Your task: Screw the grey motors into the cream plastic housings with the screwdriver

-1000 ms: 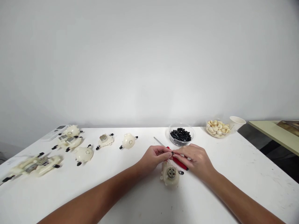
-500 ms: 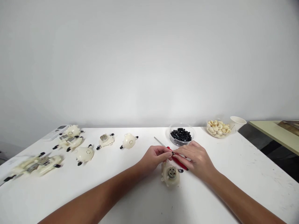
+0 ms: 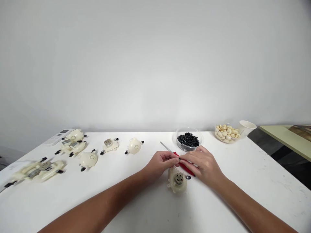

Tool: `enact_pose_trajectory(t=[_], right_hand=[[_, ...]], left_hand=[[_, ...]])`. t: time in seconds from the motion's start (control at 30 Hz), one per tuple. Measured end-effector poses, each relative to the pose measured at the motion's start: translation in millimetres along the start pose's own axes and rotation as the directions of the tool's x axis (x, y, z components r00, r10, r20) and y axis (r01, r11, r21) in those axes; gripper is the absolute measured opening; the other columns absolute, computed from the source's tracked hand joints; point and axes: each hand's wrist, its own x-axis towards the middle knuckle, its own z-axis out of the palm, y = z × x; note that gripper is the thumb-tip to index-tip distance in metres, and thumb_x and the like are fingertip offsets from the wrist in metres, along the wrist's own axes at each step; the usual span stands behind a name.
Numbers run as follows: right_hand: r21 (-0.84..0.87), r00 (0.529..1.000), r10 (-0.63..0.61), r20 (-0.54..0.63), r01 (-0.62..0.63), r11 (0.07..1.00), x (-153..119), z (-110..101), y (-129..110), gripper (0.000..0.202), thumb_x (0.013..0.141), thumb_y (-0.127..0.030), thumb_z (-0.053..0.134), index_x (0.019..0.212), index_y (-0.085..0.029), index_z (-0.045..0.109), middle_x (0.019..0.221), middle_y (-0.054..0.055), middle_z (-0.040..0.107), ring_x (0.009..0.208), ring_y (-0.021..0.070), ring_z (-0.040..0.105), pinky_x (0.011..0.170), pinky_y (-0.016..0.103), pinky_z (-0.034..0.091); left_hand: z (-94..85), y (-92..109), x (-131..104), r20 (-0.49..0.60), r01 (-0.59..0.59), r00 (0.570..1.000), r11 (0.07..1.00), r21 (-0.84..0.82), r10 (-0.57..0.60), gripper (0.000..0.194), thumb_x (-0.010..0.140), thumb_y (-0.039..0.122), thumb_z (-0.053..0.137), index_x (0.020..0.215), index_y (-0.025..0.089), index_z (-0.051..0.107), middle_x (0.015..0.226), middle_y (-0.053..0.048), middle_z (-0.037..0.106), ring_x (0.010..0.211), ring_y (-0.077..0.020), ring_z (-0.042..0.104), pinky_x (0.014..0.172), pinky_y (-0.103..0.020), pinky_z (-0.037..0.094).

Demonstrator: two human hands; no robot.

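Note:
My left hand [image 3: 162, 163] and my right hand [image 3: 203, 163] meet over the table, their fingertips pinching a small black part [image 3: 179, 158] between them. Most of that part is covered by the fingers. Just below sits a cream plastic housing [image 3: 172, 186] with a round metal motor [image 3: 179, 179] facing up and a black foot [image 3: 188, 177] at its right side. Under my hands lies a screwdriver with a red handle [image 3: 188, 169], its metal shaft [image 3: 165, 146] pointing away to the left. Behind my right hand stands a clear bowl [image 3: 177, 142] of small black parts [image 3: 188, 139].
Several similar cream housings with black feet [image 3: 134, 146] are spread over the left of the white table [image 3: 145, 210]. A white remote control [image 3: 57, 137] lies at the back left. A bowl of cream caps [image 3: 227, 133] and a white cup [image 3: 247, 127] stand at the back right.
Both hands stay at nearly the same spot with their fingertips together. The black part between them shows slightly less than before. Nothing else on the table has moved.

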Motion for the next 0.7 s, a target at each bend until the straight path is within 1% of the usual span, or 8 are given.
enact_pose_trajectory(t=[0.2,0.23,0.3,0.4,0.47,0.53,0.63,0.7], right_hand=[[-0.045,0.999,0.044,0.012,-0.044,0.998,1,0,-4,0.015,0.104,-0.029,0.060,0.103,-0.025,0.074,0.078,0.002,0.075,0.065,0.0167,0.063,0.070,0.035,0.042],[-0.039,0.997,0.079,0.010,-0.079,0.996,0,-1,-4,0.014,0.103,-0.032,0.061,0.105,-0.024,0.072,0.080,0.002,0.075,0.065,0.0166,0.063,0.068,0.034,0.042],[-0.024,0.981,0.193,0.026,-0.192,0.981,0,-1,-6,0.021,0.100,-0.042,0.064,0.108,-0.023,0.068,0.079,0.002,0.073,0.061,0.0160,0.061,0.063,0.031,0.043],[-0.078,0.927,0.354,0.121,-0.347,0.935,-2,1,-9,0.026,0.096,-0.049,0.065,0.102,-0.024,0.064,0.069,-0.001,0.069,0.051,0.0155,0.057,0.053,0.029,0.038],[-0.138,0.902,0.391,0.185,-0.370,0.919,-3,3,-12,0.024,0.093,-0.047,0.069,0.097,-0.025,0.063,0.068,-0.002,0.069,0.052,0.0171,0.059,0.052,0.029,0.035],[-0.152,0.888,0.400,0.228,-0.373,0.915,-4,5,-15,0.021,0.088,-0.043,0.074,0.093,-0.025,0.063,0.072,-0.002,0.072,0.056,0.0183,0.062,0.052,0.028,0.034],[-0.100,0.878,0.409,0.249,-0.397,0.913,-5,4,-17,0.012,0.086,-0.033,0.073,0.090,-0.025,0.065,0.076,-0.001,0.073,0.060,0.0187,0.065,0.053,0.027,0.037],[-0.004,0.887,0.406,0.220,-0.416,0.910,-6,0,-16,0.010,0.090,-0.030,0.069,0.098,-0.025,0.069,0.084,0.001,0.076,0.066,0.0195,0.068,0.057,0.028,0.044]], left_hand=[[0.5,1,0,-0.010,-0.008,1.000,1.000,-0.005,0.008,0.028,0.084,0.044,0.079,0.091,0.016,0.080,0.083,-0.005,0.073,0.076,-0.0172,0.061,0.074,-0.029,0.046],[0.7,1,0,-0.012,-0.013,1.000,1.000,-0.023,0.013,0.027,0.084,0.042,0.079,0.090,0.016,0.080,0.082,-0.005,0.073,0.075,-0.0165,0.060,0.074,-0.028,0.046],[0.9,2,0,-0.031,-0.029,0.999,0.997,-0.066,0.027,0.025,0.085,0.040,0.078,0.089,0.015,0.078,0.081,-0.004,0.072,0.072,-0.0151,0.058,0.073,-0.028,0.046],[-0.6,3,0,-0.131,-0.074,0.990,0.990,-0.120,0.058,0.021,0.087,0.036,0.075,0.089,0.015,0.074,0.084,-0.004,0.073,0.068,-0.0135,0.056,0.072,-0.028,0.046],[-3.3,5,0,-0.232,-0.105,0.970,0.987,-0.122,0.074,0.020,0.086,0.036,0.075,0.089,0.016,0.072,0.088,-0.005,0.075,0.067,-0.0125,0.055,0.071,-0.027,0.046],[-7.5,7,-2,-0.317,-0.111,0.946,0.988,-0.107,0.072,0.025,0.086,0.039,0.075,0.093,0.015,0.072,0.095,-0.007,0.076,0.065,-0.0120,0.054,0.069,-0.028,0.047],[-16.2,8,-7,-0.371,-0.092,0.927,0.993,-0.070,0.059,0.035,0.086,0.044,0.075,0.105,0.015,0.071,0.104,-0.010,0.076,0.065,-0.0121,0.055,0.066,-0.028,0.048],[-23.3,6,-12,-0.391,-0.087,0.918,0.996,-0.024,0.071,0.039,0.086,0.045,0.075,0.110,0.015,0.071,0.104,-0.010,0.076,0.064,-0.0120,0.056,0.065,-0.028,0.049]])
